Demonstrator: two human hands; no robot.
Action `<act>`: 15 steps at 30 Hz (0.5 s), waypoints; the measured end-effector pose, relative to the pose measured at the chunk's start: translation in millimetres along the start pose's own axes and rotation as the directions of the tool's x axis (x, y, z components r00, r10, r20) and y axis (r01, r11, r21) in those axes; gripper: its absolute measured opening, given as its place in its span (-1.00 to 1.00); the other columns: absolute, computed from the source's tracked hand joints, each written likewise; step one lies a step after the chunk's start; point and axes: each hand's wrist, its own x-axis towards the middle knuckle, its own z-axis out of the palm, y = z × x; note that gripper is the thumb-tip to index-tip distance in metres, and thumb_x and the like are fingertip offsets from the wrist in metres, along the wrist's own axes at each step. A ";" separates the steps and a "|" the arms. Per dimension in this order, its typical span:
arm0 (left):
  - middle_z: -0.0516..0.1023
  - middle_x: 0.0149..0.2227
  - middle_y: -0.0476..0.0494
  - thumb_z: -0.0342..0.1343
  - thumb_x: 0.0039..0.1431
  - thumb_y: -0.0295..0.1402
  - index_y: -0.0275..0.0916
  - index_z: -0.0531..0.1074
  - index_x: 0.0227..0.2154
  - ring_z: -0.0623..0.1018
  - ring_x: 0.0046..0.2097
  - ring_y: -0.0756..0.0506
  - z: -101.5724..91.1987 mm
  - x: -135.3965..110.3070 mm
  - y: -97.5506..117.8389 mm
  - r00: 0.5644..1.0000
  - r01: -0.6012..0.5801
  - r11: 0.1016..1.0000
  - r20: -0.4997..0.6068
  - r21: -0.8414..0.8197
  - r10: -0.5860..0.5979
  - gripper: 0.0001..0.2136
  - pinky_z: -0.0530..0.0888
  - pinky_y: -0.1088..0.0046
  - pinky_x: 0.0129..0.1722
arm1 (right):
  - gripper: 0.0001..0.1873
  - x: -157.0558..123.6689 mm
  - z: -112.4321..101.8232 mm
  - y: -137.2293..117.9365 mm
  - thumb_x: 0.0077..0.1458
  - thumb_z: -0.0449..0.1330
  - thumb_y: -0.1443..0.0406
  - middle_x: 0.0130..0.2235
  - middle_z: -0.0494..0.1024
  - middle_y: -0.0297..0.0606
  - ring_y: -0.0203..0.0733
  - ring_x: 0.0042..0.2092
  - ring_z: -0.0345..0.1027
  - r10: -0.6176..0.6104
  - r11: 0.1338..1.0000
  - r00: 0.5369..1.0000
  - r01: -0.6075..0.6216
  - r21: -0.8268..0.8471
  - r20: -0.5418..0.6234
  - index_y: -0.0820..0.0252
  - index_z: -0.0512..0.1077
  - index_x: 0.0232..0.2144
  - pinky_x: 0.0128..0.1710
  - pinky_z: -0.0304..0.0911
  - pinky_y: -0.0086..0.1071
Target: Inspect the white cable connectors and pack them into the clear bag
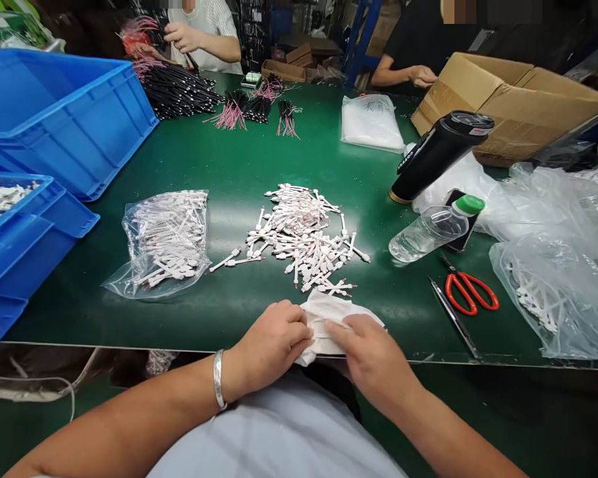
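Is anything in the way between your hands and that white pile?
Nothing visible is. The left hand and right hand hold a crumpled white cloth, and only green bench top lies before the white pile.

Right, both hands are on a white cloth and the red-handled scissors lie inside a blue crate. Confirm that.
No: the red-handled scissors lie on the green bench, not in a blue crate, as the head view shows. The left hand and right hand on the white cloth stand as stated.
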 end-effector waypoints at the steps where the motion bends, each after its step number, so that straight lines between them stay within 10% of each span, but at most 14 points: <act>1: 0.44 -0.37 -0.09 -0.03 0.21 -0.44 -0.27 0.44 -0.44 0.31 -0.32 -0.02 -0.4 -0.1 -0.1 1.000 0.000 1.000 0.005 0.000 0.000 -0.82 0.28 0.43 -0.30 | -0.60 -2.2 -5.3 6.3 0.10 -0.07 0.52 -0.35 0.35 -0.21 -0.22 -0.32 0.20 0.061 0.997 0.998 -0.059 0.053 -0.033 0.18 0.41 -0.10 -0.37 0.20 -0.36; 5: 0.45 -0.36 -0.09 -0.01 0.19 -0.45 -0.27 0.45 -0.42 0.32 -0.32 -0.02 -1.9 0.2 -0.7 1.000 -0.002 1.000 0.017 -0.001 0.002 -0.85 0.28 0.43 -0.29 | -0.58 -12.2 -23.4 19.6 0.12 -0.04 0.51 -0.33 0.33 -0.24 -0.23 -0.30 0.22 0.150 0.986 0.984 -0.140 0.094 -0.101 0.12 0.35 -0.02 -0.34 0.24 -0.35; 15: 0.44 -0.38 -0.09 -0.02 0.21 -0.42 -0.27 0.45 -0.44 0.32 -0.33 -0.02 -0.2 0.9 -0.7 1.000 0.005 1.000 0.020 0.011 -0.005 -0.82 0.28 0.43 -0.30 | -0.63 -11.3 -4.6 -2.6 0.09 -0.08 0.53 -0.42 0.38 -0.18 -0.18 -0.40 0.13 -0.119 0.975 0.986 0.138 -0.174 0.113 0.27 0.45 -0.16 -0.42 0.06 -0.33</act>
